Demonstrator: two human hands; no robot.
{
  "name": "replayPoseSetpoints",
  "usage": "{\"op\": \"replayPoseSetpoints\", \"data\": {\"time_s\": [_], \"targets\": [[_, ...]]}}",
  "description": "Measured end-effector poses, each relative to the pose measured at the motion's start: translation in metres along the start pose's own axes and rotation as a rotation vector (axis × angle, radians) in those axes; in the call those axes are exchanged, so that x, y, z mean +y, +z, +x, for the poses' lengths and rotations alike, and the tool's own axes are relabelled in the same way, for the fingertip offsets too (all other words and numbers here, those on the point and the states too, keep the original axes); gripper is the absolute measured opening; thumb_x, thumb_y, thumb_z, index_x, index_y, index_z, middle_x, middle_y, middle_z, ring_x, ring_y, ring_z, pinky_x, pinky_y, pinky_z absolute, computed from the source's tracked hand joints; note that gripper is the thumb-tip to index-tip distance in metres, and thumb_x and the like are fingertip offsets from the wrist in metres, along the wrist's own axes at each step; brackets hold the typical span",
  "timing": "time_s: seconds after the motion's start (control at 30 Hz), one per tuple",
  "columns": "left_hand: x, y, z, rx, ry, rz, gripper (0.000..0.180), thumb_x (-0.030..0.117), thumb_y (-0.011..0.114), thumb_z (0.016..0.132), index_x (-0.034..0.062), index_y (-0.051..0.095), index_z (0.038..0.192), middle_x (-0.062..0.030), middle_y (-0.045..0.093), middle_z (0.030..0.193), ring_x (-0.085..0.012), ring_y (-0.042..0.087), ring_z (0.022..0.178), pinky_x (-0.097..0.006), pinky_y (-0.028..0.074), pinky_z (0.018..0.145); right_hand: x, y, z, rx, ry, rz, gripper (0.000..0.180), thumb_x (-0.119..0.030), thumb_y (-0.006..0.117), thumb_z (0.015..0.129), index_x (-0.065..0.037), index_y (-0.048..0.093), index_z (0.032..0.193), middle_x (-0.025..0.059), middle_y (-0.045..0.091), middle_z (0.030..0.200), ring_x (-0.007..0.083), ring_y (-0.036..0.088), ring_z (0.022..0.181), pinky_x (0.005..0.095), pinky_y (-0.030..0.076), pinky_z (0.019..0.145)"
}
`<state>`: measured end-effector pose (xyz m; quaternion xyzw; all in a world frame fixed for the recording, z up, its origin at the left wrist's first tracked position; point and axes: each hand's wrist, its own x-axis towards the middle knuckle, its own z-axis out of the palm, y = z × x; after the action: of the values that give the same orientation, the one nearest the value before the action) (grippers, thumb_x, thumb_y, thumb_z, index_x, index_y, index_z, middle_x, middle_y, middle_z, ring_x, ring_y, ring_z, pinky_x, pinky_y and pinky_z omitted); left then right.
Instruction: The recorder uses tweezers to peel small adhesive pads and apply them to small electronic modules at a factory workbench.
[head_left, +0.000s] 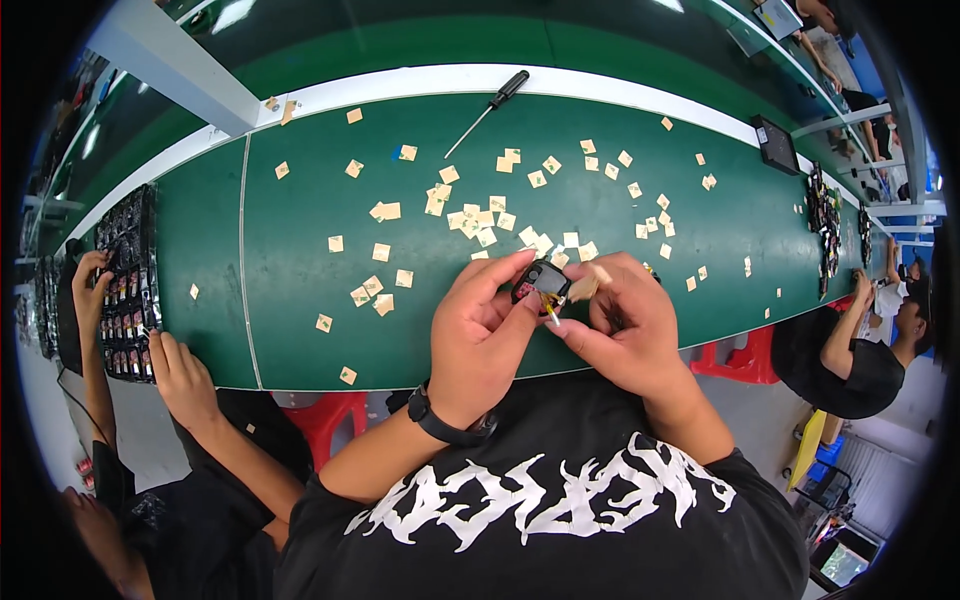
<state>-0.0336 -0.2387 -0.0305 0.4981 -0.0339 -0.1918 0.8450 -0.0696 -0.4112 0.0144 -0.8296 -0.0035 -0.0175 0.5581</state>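
Near the front edge of the green table, my left hand (478,335) is closed around a small black electronic housing (548,278) with round openings and some red inside. A short yellow-and-white strip (551,308) sticks out from its lower side, close to both thumbs. On the right of the housing, my right hand (640,325) has its fingers bent around a blurred beige paper piece (588,283). Just beyond my hands lie many beige adhesive squares (486,220), some overlapping, others scattered singly.
A black-handled screwdriver (500,97) lies at the table's (300,330) far edge. Black trays of small parts (130,300) stand at left, where another person's hands (185,375) work. At right are a black bin (776,146), piled dark parts (826,225) and another seated person (850,350).
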Motion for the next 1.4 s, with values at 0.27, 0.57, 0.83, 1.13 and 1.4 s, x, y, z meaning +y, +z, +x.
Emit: {"op": "replayPoseSetpoints", "data": {"time_s": [0.27, 0.57, 0.83, 1.13, 1.4], "targets": [[0.002, 0.001, -0.001, -0.09, -0.037, -0.068, 0.028, -0.003, 0.053, 0.099, -0.005, 0.052, 0.128, -0.0078, 0.065, 0.11, -0.0094, 0.063, 0.098, -0.023, 0.052, 0.083, 0.006, -0.019, 0.018, -0.143, -0.439, -0.419, 0.031, -0.005, 0.079, 0.074, -0.007, 0.07, 0.104, 0.0043, 0.064, 0.094, 0.0218, 0.066, 0.072, 0.0321, 0.053, 0.061], [-0.002, 0.007, -0.003, -0.064, 0.01, -0.028, 0.025, -0.009, 0.053, 0.096, -0.0059, 0.055, 0.121, -0.0088, 0.064, 0.108, -0.0122, 0.064, 0.099, -0.029, 0.058, 0.088, 0.006, -0.022, 0.01, -0.147, -0.154, -0.365, 0.021, -0.005, 0.075, 0.079, -0.003, 0.069, 0.099, 0.0104, 0.068, 0.083, 0.0269, 0.068, 0.072, 0.0338, 0.053, 0.063], [-0.006, 0.007, -0.002, -0.041, 0.042, 0.037, 0.021, -0.009, 0.054, 0.095, -0.0052, 0.056, 0.115, -0.0089, 0.065, 0.106, -0.012, 0.066, 0.096, -0.027, 0.057, 0.085, 0.006, -0.014, 0.004, -0.076, -0.102, -0.232, 0.021, 0.0, 0.07, 0.08, -0.002, 0.069, 0.101, 0.0112, 0.069, 0.088, 0.026, 0.067, 0.072, 0.033, 0.053, 0.064], [-0.007, 0.007, 0.001, -0.063, 0.028, 0.036, 0.021, -0.01, 0.052, 0.096, -0.0055, 0.056, 0.116, -0.009, 0.066, 0.106, -0.0105, 0.065, 0.094, -0.025, 0.054, 0.084, 0.009, -0.01, 0.009, -0.04, -0.136, -0.193, 0.016, 0.002, 0.073, 0.079, 0.0, 0.072, 0.095, 0.0101, 0.064, 0.084, 0.0238, 0.063, 0.075, 0.0315, 0.05, 0.064], [-0.006, -0.002, 0.001, -0.167, -0.025, 0.074, 0.027, -0.006, 0.049, 0.099, -0.0069, 0.048, 0.127, -0.0138, 0.059, 0.123, -0.0179, 0.061, 0.114, -0.035, 0.053, 0.099, 0.015, -0.005, 0.012, -0.014, 0.243, 0.059, 0.012, 0.0, 0.076, 0.084, 0.001, 0.074, 0.095, 0.0047, 0.063, 0.081, 0.0082, 0.056, 0.07, 0.0264, 0.043, 0.057]]}}
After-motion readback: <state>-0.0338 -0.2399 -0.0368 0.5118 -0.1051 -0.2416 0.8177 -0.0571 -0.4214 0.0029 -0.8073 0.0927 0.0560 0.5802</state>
